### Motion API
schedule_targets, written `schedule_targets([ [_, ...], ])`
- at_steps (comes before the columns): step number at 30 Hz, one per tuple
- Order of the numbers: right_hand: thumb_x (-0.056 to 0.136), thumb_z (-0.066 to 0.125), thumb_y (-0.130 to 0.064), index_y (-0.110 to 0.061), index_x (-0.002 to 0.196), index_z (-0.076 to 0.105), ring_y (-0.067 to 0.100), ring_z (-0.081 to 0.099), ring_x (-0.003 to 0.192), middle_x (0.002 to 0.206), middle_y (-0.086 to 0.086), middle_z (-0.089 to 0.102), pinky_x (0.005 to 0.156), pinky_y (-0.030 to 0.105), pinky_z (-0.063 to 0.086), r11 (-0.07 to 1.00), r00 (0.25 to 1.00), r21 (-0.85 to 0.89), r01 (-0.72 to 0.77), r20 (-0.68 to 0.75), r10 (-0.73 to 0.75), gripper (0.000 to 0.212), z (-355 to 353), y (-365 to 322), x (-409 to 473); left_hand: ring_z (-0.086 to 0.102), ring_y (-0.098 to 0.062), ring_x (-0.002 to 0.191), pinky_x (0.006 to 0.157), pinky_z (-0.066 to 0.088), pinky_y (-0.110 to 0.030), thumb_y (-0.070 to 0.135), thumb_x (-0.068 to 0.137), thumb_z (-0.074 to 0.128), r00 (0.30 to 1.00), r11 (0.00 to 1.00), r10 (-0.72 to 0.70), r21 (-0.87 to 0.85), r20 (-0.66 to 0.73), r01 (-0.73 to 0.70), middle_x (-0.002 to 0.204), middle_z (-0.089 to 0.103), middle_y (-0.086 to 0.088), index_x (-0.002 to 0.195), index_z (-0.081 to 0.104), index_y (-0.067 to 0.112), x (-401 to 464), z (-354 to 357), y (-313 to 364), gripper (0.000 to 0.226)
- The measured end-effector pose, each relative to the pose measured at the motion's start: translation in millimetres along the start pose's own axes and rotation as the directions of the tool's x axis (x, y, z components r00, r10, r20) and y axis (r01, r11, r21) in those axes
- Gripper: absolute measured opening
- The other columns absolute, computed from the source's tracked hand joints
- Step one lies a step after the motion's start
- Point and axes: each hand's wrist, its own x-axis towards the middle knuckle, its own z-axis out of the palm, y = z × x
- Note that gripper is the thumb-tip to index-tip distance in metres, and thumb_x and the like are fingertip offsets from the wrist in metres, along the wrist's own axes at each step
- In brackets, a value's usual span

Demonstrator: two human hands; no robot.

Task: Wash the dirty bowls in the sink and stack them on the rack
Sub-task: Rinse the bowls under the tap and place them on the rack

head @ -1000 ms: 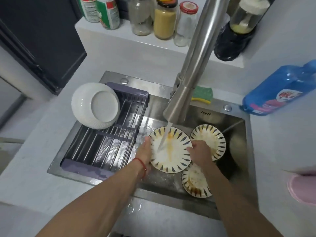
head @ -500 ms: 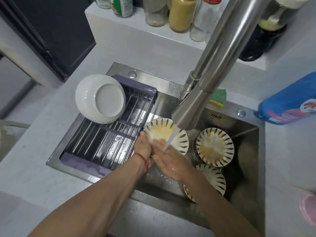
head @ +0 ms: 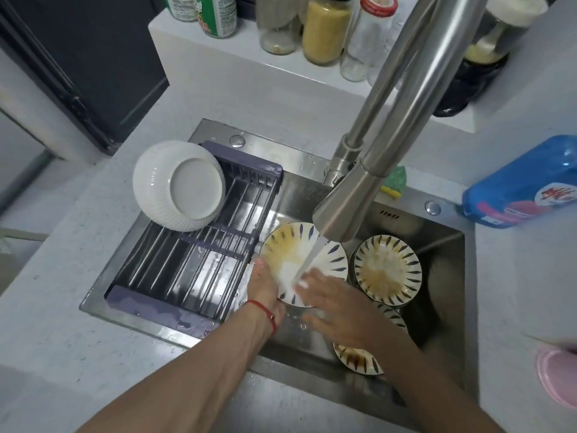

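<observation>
My left hand (head: 264, 285) grips the left rim of a dirty patterned bowl (head: 293, 245), tilted under the running faucet (head: 346, 210) in the steel sink (head: 443, 307). My right hand (head: 337, 310) lies flat with straight fingers on the bowl's lower right inside, in the water stream. A second dirty bowl (head: 387, 270) sits to the right. A third dirty bowl (head: 359, 359) lies partly under my right forearm. An upturned white bowl (head: 179, 185) rests on the far left corner of the grey rack (head: 193, 267) spanning the sink's left half.
A blue detergent bottle (head: 524, 185) lies on the counter at right. A green-yellow sponge (head: 396, 182) sits behind the faucet. Jars and bottles (head: 324, 26) line the back ledge. A pink object (head: 559, 376) is at the right edge.
My right hand moved from the bowl's right rim down onto its inner surface and now rubs it under the water. The left hand keeps its hold on the bowl.
</observation>
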Motion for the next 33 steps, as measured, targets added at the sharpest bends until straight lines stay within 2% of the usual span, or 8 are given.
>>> schedule_targets([
  [4,0.089,0.054,0.001,-0.016,0.164,0.009,0.029,-0.007,0.157,0.171,0.011,-0.002,0.129,0.047,0.006,0.971,0.975,-0.099,-0.216,-0.080,0.209,0.090,17,17,20,0.070,-0.033,0.114,0.094,0.056,-0.063,0.065,0.101,0.039,0.998,0.998,0.063,0.012,0.002,-0.063,0.131,0.070,-0.011,0.138,0.060,0.035,2,-2,-6,0.052],
  [9,0.092,0.066,-0.001,-0.024,0.134,0.065,0.014,0.065,0.116,0.138,-0.011,0.063,0.099,0.036,0.054,0.914,0.919,0.345,-0.212,-0.247,0.306,0.049,44,-3,34,0.074,-0.036,0.101,0.075,0.064,-0.049,0.049,0.106,0.049,0.993,0.982,0.103,0.150,0.059,-0.111,0.117,0.073,-0.018,0.137,0.056,0.015,-22,21,31,0.047],
  [13,0.095,0.067,-0.005,-0.029,0.094,0.077,0.019,0.074,0.083,0.085,-0.006,0.077,0.073,0.037,0.061,0.362,0.770,0.907,-0.215,-0.070,0.634,0.026,26,-29,35,0.063,-0.027,0.111,0.092,0.058,-0.046,0.061,0.103,0.042,0.964,0.668,0.140,0.697,0.227,-0.262,0.145,0.052,-0.008,0.162,0.009,0.040,-45,58,12,0.071],
  [16,0.091,0.076,-0.011,-0.013,0.112,0.074,0.032,0.075,0.097,0.101,0.008,0.079,0.084,0.053,0.062,-0.072,0.692,0.990,-0.122,0.137,0.709,0.022,8,-20,24,0.019,-0.038,0.156,0.123,0.023,-0.063,0.054,0.109,0.024,0.927,0.374,0.252,0.855,0.279,-0.359,0.173,0.008,0.001,0.163,0.018,0.033,-41,60,4,0.058],
  [23,0.080,0.073,-0.006,-0.006,0.129,0.066,0.037,0.067,0.116,0.123,0.018,0.072,0.089,0.050,0.060,-0.518,0.770,0.855,0.032,0.309,0.558,0.049,-22,-15,11,0.072,-0.034,0.101,0.063,0.063,-0.039,0.060,0.089,0.067,0.995,0.797,0.099,0.599,0.002,-0.081,0.129,0.066,-0.017,0.143,0.050,0.011,-4,16,34,0.075],
  [27,0.089,0.077,-0.021,-0.006,0.126,0.064,0.035,0.069,0.107,0.113,0.015,0.074,0.088,0.050,0.058,-0.459,0.549,0.888,-0.006,0.387,0.741,0.042,-14,-21,38,0.076,-0.038,0.090,0.065,0.063,-0.056,0.028,0.090,0.079,0.990,0.949,-0.128,0.296,0.051,0.108,0.107,0.076,-0.022,0.129,0.062,0.001,-6,-2,46,0.049],
  [30,0.101,0.062,-0.043,-0.010,0.153,0.038,0.032,0.061,0.121,0.144,0.014,0.055,0.095,0.044,0.055,-0.098,0.341,0.957,-0.271,0.191,0.920,0.066,-10,-48,58,0.073,-0.039,0.090,0.053,0.062,-0.054,0.018,0.090,0.079,0.993,0.981,-0.116,0.158,-0.001,0.114,0.109,0.074,-0.024,0.125,0.061,0.002,-7,-2,42,0.043],
  [33,0.106,0.038,-0.054,-0.010,0.163,0.000,0.037,0.023,0.152,0.169,0.017,0.009,0.120,0.050,0.028,0.277,0.423,0.722,-0.635,0.024,0.906,0.082,-1,-87,62,0.073,-0.039,0.092,0.054,0.062,-0.050,0.012,0.084,0.082,0.995,0.999,-0.045,0.015,-0.091,0.046,0.114,0.072,-0.026,0.131,0.057,-0.002,-9,4,33,0.055],
])
